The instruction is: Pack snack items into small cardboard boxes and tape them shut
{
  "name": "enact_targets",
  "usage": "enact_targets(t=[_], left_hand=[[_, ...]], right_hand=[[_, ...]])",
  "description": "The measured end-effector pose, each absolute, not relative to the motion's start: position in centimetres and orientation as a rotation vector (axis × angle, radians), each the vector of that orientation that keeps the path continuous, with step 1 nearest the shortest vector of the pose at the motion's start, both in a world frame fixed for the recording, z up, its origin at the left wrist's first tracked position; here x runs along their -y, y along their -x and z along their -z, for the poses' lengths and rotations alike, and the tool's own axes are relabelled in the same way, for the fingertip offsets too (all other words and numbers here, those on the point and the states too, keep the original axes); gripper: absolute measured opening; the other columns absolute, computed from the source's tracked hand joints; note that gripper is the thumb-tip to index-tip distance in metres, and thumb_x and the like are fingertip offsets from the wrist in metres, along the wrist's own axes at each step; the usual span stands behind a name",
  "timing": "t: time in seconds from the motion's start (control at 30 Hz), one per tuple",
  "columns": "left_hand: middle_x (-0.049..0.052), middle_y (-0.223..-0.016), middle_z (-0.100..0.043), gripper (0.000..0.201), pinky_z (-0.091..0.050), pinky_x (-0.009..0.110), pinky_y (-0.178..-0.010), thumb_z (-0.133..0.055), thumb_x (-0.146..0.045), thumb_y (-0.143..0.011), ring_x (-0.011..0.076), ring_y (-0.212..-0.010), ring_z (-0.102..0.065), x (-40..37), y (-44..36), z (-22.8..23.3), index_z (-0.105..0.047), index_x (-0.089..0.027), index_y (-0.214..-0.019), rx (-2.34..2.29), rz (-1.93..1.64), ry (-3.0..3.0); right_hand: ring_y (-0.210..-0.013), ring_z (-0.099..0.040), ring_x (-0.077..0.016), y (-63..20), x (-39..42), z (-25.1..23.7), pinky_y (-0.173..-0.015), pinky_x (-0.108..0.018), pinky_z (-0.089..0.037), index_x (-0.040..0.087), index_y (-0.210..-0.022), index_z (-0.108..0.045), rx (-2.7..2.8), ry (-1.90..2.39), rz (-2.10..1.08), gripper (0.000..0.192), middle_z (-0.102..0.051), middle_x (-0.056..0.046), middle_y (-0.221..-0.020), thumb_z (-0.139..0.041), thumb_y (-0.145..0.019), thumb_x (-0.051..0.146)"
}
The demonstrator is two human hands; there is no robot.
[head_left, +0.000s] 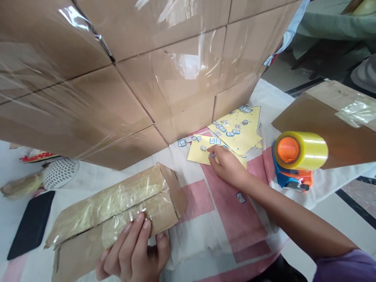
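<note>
My left hand (135, 250) lies over the near edge of a small taped cardboard box (117, 211), its fingers on top and its thumb against the side. Over a yellow paper sheet (196, 158), my right hand (226, 162) pinches a small paper cutout (212, 155) with a blue outline. Several similar cutouts are scattered on this sheet and on a second yellow sheet (245, 143) just behind it. One loose cutout (241, 197) rests on the cloth below my right forearm.
A large wall of taped cardboard (182, 86) stands behind the sheets. To the right are a tape dispenser (293, 180) with a yellow tape roll (311, 150) and another cardboard box (331, 125). A black phone (31, 225) and a white perforated object (61, 172) lie left.
</note>
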State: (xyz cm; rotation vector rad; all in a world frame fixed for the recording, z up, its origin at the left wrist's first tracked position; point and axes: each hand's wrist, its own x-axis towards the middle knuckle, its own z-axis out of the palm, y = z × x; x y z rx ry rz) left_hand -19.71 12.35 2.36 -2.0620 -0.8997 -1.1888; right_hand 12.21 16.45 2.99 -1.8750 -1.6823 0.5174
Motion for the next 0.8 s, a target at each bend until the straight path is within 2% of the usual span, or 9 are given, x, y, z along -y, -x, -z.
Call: enact_targets(t=[0.13, 0.23, 0.37, 0.5, 0.63, 0.8], left_hand=[[0.012, -0.095, -0.076, 0.050, -0.033, 0.038, -0.114, -0.067, -0.025, -0.077, 0.0265, -0.083, -0.061, -12.1, 19.7, -2.2, -0.070, -0.010, -0.124, 0.921, 1.148, 2.055], [0.011, -0.095, -0.075, 0.046, -0.034, 0.041, -0.109, -0.065, -0.030, -0.079, 0.0261, -0.081, -0.060, -12.1, 20.2, -1.8, -0.069, -0.014, -0.122, 0.947, 1.132, 2.031], [0.008, -0.095, -0.075, 0.042, -0.035, 0.044, -0.101, -0.064, -0.036, -0.078, 0.0255, -0.078, -0.058, -12.2, 20.9, -1.4, -0.068, -0.023, -0.117, 0.940, 1.116, 2.021], [0.008, -0.093, -0.073, 0.047, -0.035, 0.046, -0.098, -0.065, -0.041, -0.073, 0.0266, -0.078, -0.056, -12.0, 21.1, -1.6, -0.067, -0.024, -0.117, 0.981, 1.141, 2.021], [0.007, -0.088, -0.070, 0.045, -0.035, 0.046, -0.095, -0.062, -0.043, -0.070, 0.0257, -0.074, -0.054, -11.2, 21.7, -1.4, -0.066, -0.025, -0.112, 1.010, 1.150, 2.061], [0.004, -0.076, -0.062, 0.038, -0.037, 0.052, -0.090, -0.048, -0.060, -0.074, 0.0280, -0.066, -0.050, -11.5, 21.4, -0.1, -0.057, -0.033, -0.099, 1.184, 1.206, 1.880]], right_hand=[[-0.083, -0.060, -0.0208, -12.1, -16.4, -2.8, -0.076, -0.031, -0.045, 0.021, -0.091, -0.053, 1.645, 1.611, -0.398, 0.010, -0.063, -0.005, -0.088, -0.051, -0.090, 0.011], [-0.074, -0.056, -0.0167, -11.1, -16.1, -2.6, -0.070, -0.028, -0.043, 0.021, -0.092, -0.054, 1.665, 1.433, -0.450, 0.016, -0.057, 0.000, -0.080, -0.048, -0.090, 0.007], [-0.078, -0.059, -0.0148, -9.7, -15.3, -2.4, -0.070, -0.026, -0.044, 0.019, -0.097, -0.063, 1.778, 1.211, -0.594, 0.020, -0.061, -0.001, -0.086, -0.049, -0.095, 0.005], [-0.085, -0.062, -0.0162, -8.9, -14.7, -2.7, -0.073, -0.028, -0.048, 0.018, -0.099, -0.070, 1.927, 1.111, -0.719, 0.019, -0.062, -0.005, -0.095, -0.053, -0.098, 0.009], [-0.093, -0.065, -0.0178, -8.4, -14.9, -3.2, -0.081, -0.032, -0.052, 0.017, -0.100, -0.068, 1.989, 1.101, -0.913, 0.021, -0.067, -0.007, -0.107, -0.049, -0.099, 0.007], [-0.092, -0.064, -0.0177, -7.6, -15.7, -2.9, -0.081, -0.032, -0.053, 0.018, -0.104, -0.064, 1.836, 0.977, -0.897, 0.021, -0.070, -0.006, -0.098, -0.048, -0.100, 0.006]])
